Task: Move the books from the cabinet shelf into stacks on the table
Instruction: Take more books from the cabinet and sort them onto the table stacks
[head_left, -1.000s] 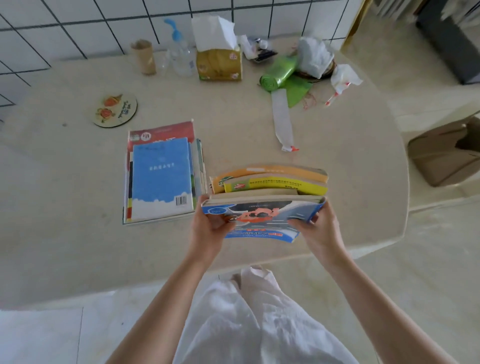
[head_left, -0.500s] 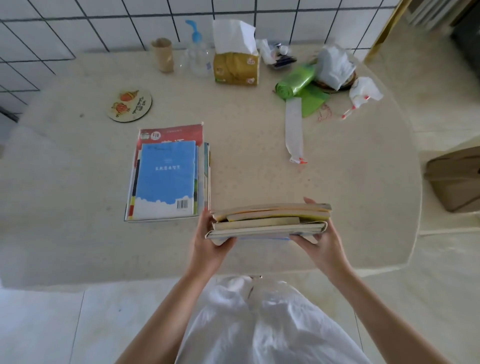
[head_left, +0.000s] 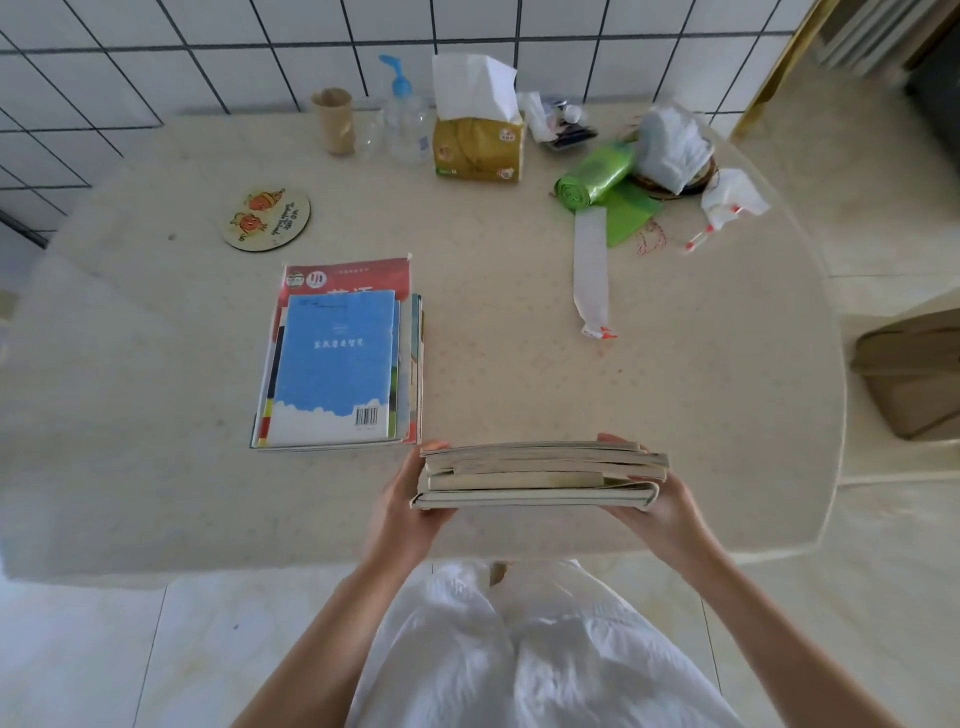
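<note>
I hold a bundle of several books (head_left: 540, 475) level over the near edge of the beige table (head_left: 519, 364), their page edges facing me. My left hand (head_left: 410, 504) grips the bundle's left end, thumb on top and fingers beneath. My right hand (head_left: 660, 499) grips its right end the same way. A stack of books (head_left: 337, 364) lies flat on the table just left of and beyond the bundle, topped by a blue-covered book with a red one under it. The cabinet shelf is out of view.
Along the tiled wall stand a paper cup (head_left: 333, 120), a pump bottle (head_left: 407, 119) and a tissue pack (head_left: 478, 140). A round coaster (head_left: 266, 220) lies at left. A green bag roll (head_left: 597, 176), white bags and a paper strip (head_left: 591, 270) clutter the right. A brown bag (head_left: 914, 374) sits on the floor.
The bundle was tilted with its blue cover showing; both hands have levelled it so only the page edges show, still at the table's near edge.
</note>
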